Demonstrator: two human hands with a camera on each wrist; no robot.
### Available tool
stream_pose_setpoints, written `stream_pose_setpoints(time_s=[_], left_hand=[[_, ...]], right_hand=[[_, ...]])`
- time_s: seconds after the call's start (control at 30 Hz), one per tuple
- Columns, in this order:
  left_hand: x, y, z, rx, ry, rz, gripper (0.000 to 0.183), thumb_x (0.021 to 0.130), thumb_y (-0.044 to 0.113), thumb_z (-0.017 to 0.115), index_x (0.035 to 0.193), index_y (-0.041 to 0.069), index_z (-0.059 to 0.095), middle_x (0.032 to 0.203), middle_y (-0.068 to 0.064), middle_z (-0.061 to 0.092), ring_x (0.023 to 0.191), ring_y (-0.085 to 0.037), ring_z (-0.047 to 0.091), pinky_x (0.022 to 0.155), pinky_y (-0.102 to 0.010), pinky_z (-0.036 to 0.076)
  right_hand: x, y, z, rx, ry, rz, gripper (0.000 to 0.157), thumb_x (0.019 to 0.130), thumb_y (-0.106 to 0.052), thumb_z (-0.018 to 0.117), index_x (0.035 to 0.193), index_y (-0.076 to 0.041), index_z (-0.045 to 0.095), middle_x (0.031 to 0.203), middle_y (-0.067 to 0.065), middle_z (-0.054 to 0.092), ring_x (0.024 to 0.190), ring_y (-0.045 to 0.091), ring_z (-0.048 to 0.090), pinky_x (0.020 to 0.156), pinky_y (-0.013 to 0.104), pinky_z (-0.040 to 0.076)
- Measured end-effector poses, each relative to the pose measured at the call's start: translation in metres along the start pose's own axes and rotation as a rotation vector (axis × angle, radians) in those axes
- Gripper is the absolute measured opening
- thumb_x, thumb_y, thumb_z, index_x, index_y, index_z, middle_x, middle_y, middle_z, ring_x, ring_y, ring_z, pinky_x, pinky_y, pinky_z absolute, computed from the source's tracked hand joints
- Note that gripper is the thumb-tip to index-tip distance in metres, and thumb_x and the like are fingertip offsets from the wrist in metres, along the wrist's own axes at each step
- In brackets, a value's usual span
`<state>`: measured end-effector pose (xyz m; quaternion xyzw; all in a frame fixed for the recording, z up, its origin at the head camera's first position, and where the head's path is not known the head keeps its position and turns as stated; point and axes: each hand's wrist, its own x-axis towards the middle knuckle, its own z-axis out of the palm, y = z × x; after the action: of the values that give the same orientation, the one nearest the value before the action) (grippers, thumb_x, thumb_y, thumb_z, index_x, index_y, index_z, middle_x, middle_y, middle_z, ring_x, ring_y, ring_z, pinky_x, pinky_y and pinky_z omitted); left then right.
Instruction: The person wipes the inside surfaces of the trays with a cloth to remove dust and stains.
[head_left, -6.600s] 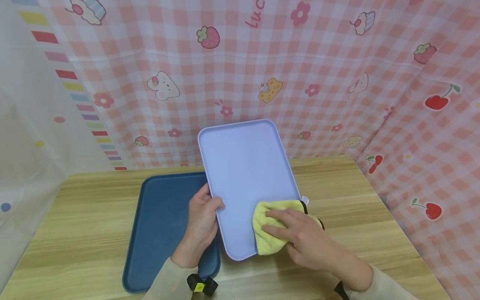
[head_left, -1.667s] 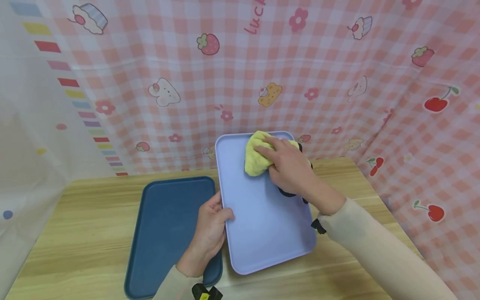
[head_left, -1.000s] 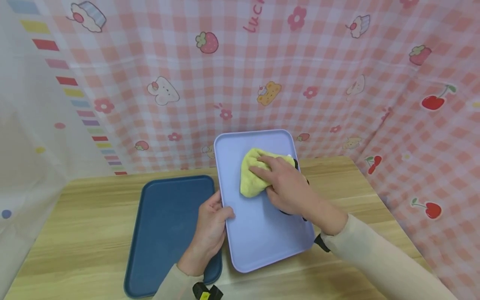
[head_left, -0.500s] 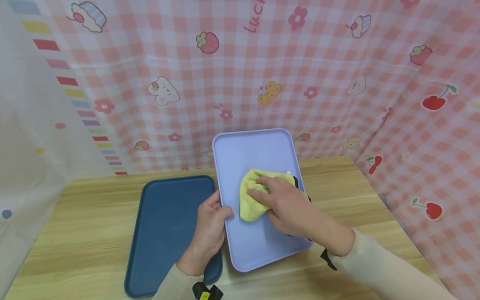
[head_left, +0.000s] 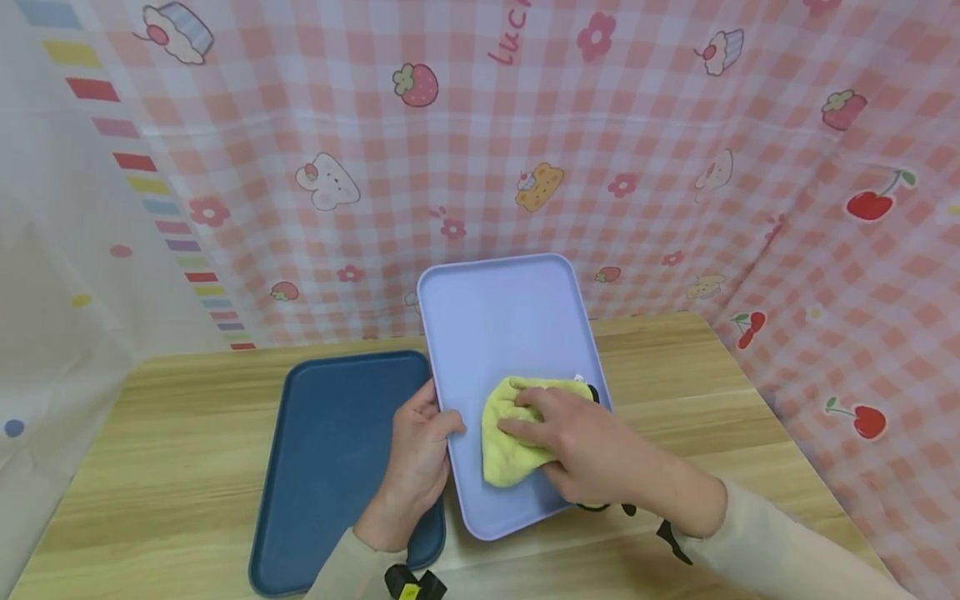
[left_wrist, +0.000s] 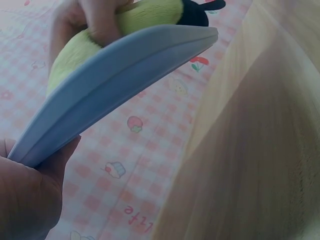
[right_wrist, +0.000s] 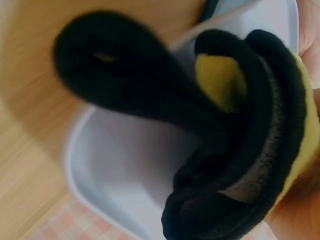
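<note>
A lavender tray [head_left: 502, 317] is held tilted up above the table in the head view. My left hand [head_left: 416, 450] grips its left edge, the thumb over the rim and the fingers behind. My right hand [head_left: 592, 442] presses a bunched yellow cloth [head_left: 506, 450] with black edging onto the tray's lower part, gripping it between thumb and fingers. From the left wrist, the tray [left_wrist: 120, 75] shows edge-on with the cloth [left_wrist: 150, 17] on its far side. Up close in the right wrist view, the cloth's dark trim and loop [right_wrist: 115, 60] hide most of the right hand.
A dark blue tray [head_left: 337, 450] lies on the wooden table [head_left: 165, 450], left of the lavender one and partly under the left forearm. Behind the table hangs a pink checked curtain [head_left: 480, 125], which continues along the right side.
The right hand has slid the cloth from the tray's top down to its lower part. The tray has shifted slightly up and left, and the left hand keeps its grip.
</note>
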<state>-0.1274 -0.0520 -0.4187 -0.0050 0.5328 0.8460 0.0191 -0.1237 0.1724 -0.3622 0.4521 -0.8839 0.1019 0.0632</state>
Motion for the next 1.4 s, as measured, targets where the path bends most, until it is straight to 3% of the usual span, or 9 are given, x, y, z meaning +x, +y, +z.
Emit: stream_pose_setpoints(time_s=[0.53,0.97,1.4], left_hand=[[0.000,-0.001,-0.002,-0.018,0.016,0.022,0.078,0.074,-0.018,0.047,0.150,-0.001,0.053,0.138,-0.024,0.064,0.124,-0.030,0.064,0.095,-0.036,0.055],[0.000,0.001,-0.001,-0.014,0.024,0.011,0.079,0.074,-0.018,0.047,0.151,-0.001,0.051,0.140,-0.023,0.063,0.126,-0.030,0.061,0.096,-0.036,0.053],[0.000,0.002,0.000,-0.013,0.022,0.019,0.079,0.073,-0.018,0.047,0.150,-0.002,0.052,0.140,-0.023,0.063,0.127,-0.030,0.061,0.097,-0.036,0.053]], right_hand=[[-0.025,-0.006,0.008,-0.035,-0.027,-0.149,0.065,0.063,-0.001,0.076,0.126,-0.016,0.074,0.126,0.006,0.062,0.112,0.022,0.064,0.098,0.040,0.055],[-0.040,0.008,0.006,-0.043,0.001,-0.137,0.065,0.058,0.003,0.072,0.121,-0.016,0.075,0.123,0.006,0.062,0.110,0.022,0.065,0.092,0.041,0.057],[-0.023,0.020,-0.002,-0.041,0.069,-0.024,0.060,0.066,0.005,0.066,0.122,-0.014,0.077,0.126,0.012,0.064,0.113,0.030,0.065,0.092,0.048,0.056]])
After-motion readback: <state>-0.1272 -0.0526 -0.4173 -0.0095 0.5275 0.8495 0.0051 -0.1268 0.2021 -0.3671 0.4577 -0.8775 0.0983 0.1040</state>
